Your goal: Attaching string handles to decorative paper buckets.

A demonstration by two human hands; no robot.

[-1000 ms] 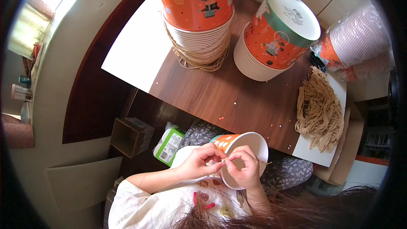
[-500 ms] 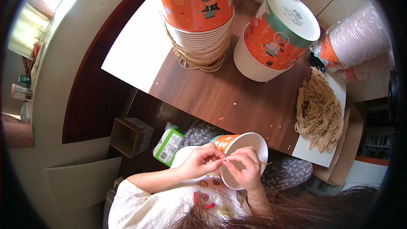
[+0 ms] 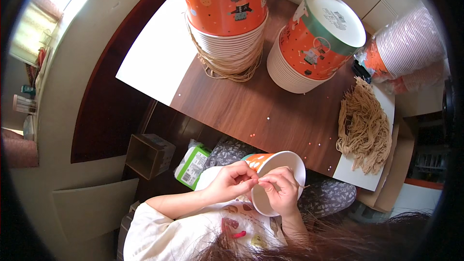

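Note:
An orange-and-white paper bucket lies tilted in my lap, its white mouth turned up toward my hands. Over that mouth my left hand is closed in a pinch, thumb against forefinger. My right hand pinches too, its fingertips meeting the left ones. Between them is a thin tan cord, mostly hidden by the fingers; a short cord end sticks out past the bucket's right rim.
On the brown table stand two upside-down stacks of orange-and-green buckets, the left stack looped with cords, the right stack bare. A cord bundle lies at the right; plastic-wrapped buckets sit behind. A cardboard box is at lower left.
Both hands stay over the bucket's mouth, fingertips still pinched together. The fingers have shifted only slightly; the bucket has barely moved.

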